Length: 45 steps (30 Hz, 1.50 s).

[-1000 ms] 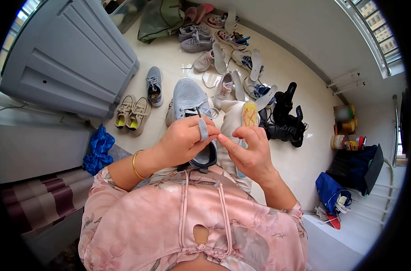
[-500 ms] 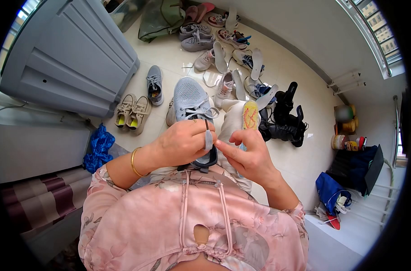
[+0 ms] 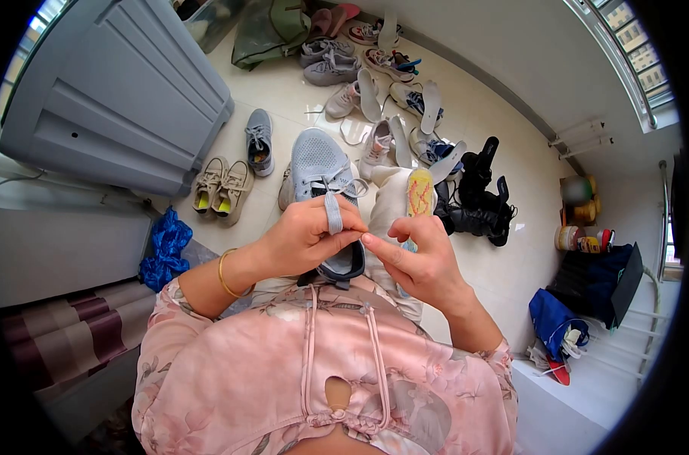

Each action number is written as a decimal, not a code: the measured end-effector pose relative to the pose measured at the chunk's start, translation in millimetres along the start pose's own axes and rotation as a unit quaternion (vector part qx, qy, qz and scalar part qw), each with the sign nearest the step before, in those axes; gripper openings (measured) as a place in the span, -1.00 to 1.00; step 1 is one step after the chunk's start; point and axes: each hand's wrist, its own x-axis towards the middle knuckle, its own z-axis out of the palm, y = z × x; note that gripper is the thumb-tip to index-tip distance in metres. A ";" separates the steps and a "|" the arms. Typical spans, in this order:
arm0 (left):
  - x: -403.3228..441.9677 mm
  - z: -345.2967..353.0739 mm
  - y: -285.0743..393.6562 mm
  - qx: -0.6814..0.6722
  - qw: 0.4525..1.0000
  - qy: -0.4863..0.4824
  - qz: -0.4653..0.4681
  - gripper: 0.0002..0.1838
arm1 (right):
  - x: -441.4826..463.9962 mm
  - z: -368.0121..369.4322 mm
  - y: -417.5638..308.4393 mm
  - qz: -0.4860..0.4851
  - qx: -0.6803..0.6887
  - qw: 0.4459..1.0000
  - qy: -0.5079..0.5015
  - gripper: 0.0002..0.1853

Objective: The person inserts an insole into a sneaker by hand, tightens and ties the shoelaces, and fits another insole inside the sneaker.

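Observation:
A light grey mesh sneaker [image 3: 320,155] is in front of me, toe pointing away, its collar partly hidden by my hands. My left hand [image 3: 306,239] is closed in a pinch, with a flat grey shoelace [image 3: 333,212] draped over its fingers. My right hand [image 3: 416,258] meets the left fingertips with its thumb tip, above the shoe opening. Its forefinger is bent and apart from the thumb. Whatever is between the touching fingertips is too small to make out. A yellow patterned piece [image 3: 419,193] shows just beyond my right hand.
Several sneakers with pulled-out insoles [image 3: 431,106] stand on the tiled floor ahead. Black boots [image 3: 477,216] are to the right, beige shoes [image 3: 223,189] and a grey sneaker [image 3: 259,142] to the left. A large grey bin [image 3: 117,98] stands at left, near a blue plastic bag [image 3: 166,246].
My left hand has turned, and its thumb now reaches toward the right thumb tip. The shoelace that hung by the left fingertips now lies over the fingers. My right hand is nearly still.

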 end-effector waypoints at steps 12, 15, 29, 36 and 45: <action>2.5 -5.3 1.7 0.177 0.974 -0.042 0.134 -0.85 | 5.2 -5.0 -1.6 -0.006 0.003 1.000 -0.021 -0.53; 7.5 0.6 -2.7 0.189 0.979 -0.011 0.072 -0.90 | 4.0 -4.1 0.2 0.009 0.034 0.999 -0.019 -0.59; 29.8 -32.4 -6.1 -0.043 0.959 0.243 -0.139 -0.74 | 10.7 66.2 -8.0 0.220 0.023 0.975 0.018 -0.54; -0.8 -47.1 10.3 0.010 0.943 0.301 -0.142 -0.65 | 25.1 85.6 5.3 0.213 0.002 0.977 -0.010 -0.63; -29.1 -179.9 82.9 0.241 0.636 0.705 0.201 -0.74 | 19.5 90.9 15.9 0.251 0.047 0.967 0.010 -0.70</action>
